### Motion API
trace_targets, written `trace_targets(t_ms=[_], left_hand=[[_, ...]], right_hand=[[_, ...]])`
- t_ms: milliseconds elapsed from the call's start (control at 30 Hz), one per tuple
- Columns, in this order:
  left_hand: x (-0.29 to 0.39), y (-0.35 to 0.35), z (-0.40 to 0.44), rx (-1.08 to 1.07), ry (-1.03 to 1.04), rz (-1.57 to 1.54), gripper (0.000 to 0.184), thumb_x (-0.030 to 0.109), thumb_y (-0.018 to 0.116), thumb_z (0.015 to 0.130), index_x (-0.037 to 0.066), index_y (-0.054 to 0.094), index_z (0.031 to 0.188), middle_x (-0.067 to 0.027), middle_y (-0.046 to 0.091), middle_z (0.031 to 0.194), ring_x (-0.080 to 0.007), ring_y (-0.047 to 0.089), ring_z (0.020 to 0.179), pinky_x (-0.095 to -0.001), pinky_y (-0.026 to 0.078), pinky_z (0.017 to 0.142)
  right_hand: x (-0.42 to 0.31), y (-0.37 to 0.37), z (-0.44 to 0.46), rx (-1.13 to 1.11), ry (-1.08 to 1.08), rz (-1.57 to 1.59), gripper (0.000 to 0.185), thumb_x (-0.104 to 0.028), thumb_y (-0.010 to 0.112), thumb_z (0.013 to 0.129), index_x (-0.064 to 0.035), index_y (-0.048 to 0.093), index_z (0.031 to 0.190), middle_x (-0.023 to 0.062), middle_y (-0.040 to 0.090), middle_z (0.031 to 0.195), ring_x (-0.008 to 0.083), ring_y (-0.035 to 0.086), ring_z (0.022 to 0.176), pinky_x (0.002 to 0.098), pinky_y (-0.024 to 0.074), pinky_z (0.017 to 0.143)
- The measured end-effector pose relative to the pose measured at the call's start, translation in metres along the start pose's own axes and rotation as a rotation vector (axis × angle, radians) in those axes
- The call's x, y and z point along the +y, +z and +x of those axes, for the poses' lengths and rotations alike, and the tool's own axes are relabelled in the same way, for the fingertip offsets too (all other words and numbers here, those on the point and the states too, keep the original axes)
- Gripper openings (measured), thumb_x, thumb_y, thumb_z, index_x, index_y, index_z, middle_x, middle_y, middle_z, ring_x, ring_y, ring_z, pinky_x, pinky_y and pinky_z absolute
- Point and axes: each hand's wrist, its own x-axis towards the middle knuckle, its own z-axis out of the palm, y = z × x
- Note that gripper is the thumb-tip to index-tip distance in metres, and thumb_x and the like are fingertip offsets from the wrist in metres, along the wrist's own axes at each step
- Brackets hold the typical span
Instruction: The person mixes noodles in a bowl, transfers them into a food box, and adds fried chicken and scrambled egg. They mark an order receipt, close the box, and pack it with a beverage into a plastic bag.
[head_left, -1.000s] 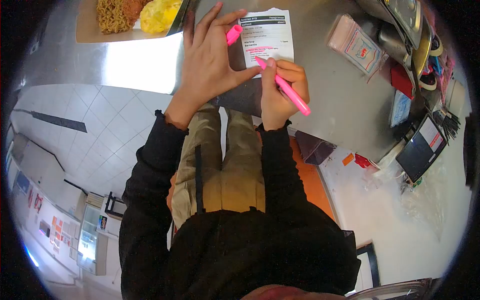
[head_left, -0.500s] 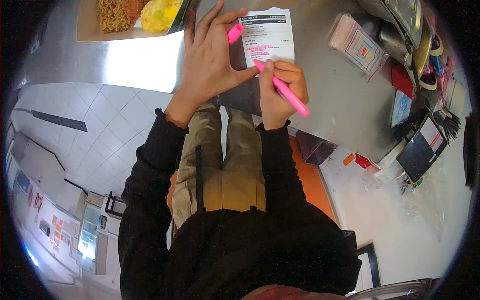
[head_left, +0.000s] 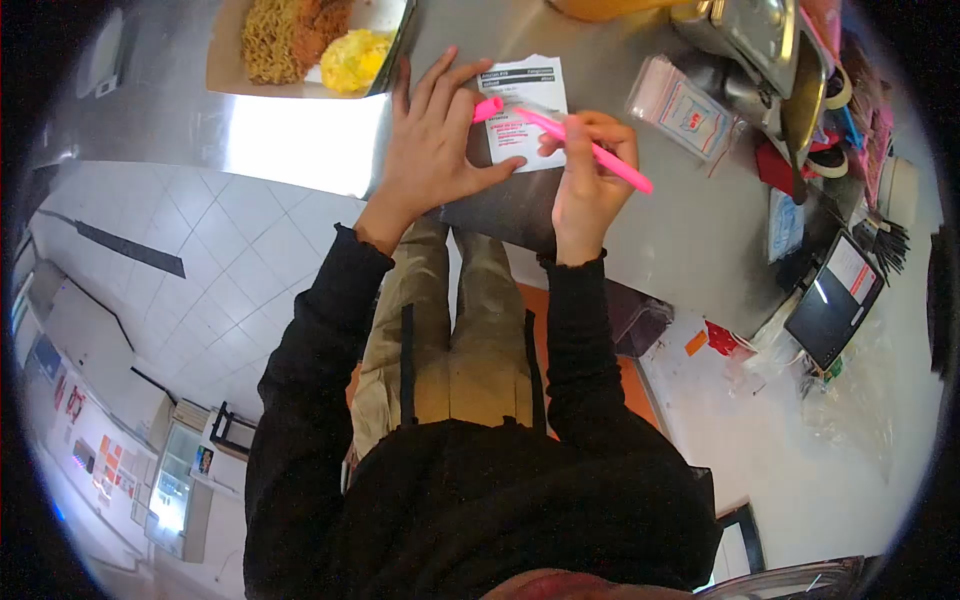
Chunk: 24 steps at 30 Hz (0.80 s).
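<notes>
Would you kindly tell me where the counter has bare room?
The widest bare patch of counter lies between the right hand and the blue packet. A smaller one lies beyond the receipt, right of the food box. It is crowded around the receipt, where the left hand rests, and far right, by the metal containers.

Site: a small commercial food kitchen, apparently takeaway. Evidence: you stand at a grey stainless-steel desk; on it sits an open brown cardboard food box holding curly yellow noodles and a yellow egg-like portion. Before you lies a white printed paper slip, dark-banded like an order ticket. To your right: shiny metal containers, a black-framed tablet. Far left: white floor tiles, a lit glass-fronted upright cabinet.
</notes>
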Motion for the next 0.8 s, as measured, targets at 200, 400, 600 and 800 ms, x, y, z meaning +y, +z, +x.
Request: trace_targets(t_ms=[200,400,600,800], left_hand=[[0.004,-0.005,0.002,-0.007,0.023,0.047,0.056,0.050,0.072,0.065,0.007,0.053,0.095,-0.0093,0.045,0.128,-0.0320,0.028,0.132,-0.0618,0.015,0.105],[0.006,-0.009,0.001,-0.045,0.050,0.062,0.060,0.049,0.071,0.067,0.006,0.051,0.104,-0.0102,0.043,0.131,-0.0330,0.029,0.132,-0.0597,0.013,0.107],[0.006,-0.013,0.000,-0.054,0.065,0.067,0.058,0.050,0.067,0.069,0.007,0.052,0.105,-0.0077,0.043,0.130,-0.0278,0.028,0.133,-0.0587,0.011,0.109],[0.001,-0.009,-0.004,-0.044,0.064,0.053,0.074,0.054,0.066,0.066,0.008,0.049,0.122,-0.0041,0.042,0.131,-0.0248,0.027,0.134,-0.0580,0.012,0.109]], right_hand=[[-0.010,0.012,0.016,-0.054,0.054,-0.058,0.019,-0.002,0.066,0.082,-0.0031,0.047,0.078,0.0051,0.057,0.074,0.0116,0.057,0.056,0.0248,0.0469,0.051],[-0.010,0.010,0.027,-0.256,0.027,-0.275,0.025,-0.005,0.068,0.081,-0.0033,0.047,0.068,0.0031,0.054,0.065,0.0100,0.053,0.055,0.0258,0.0428,0.051],[-0.016,0.022,0.030,-0.552,-0.390,-0.728,0.017,-0.008,0.067,0.076,-0.0022,0.052,0.071,0.0107,0.047,0.068,0.0279,0.054,0.062,0.0341,0.0443,0.056],[-0.017,0.038,0.018,-0.766,-0.599,-0.810,0.007,-0.004,0.058,0.076,-0.0034,0.053,0.081,0.0133,0.050,0.080,0.0329,0.057,0.072,0.0393,0.0486,0.061]])
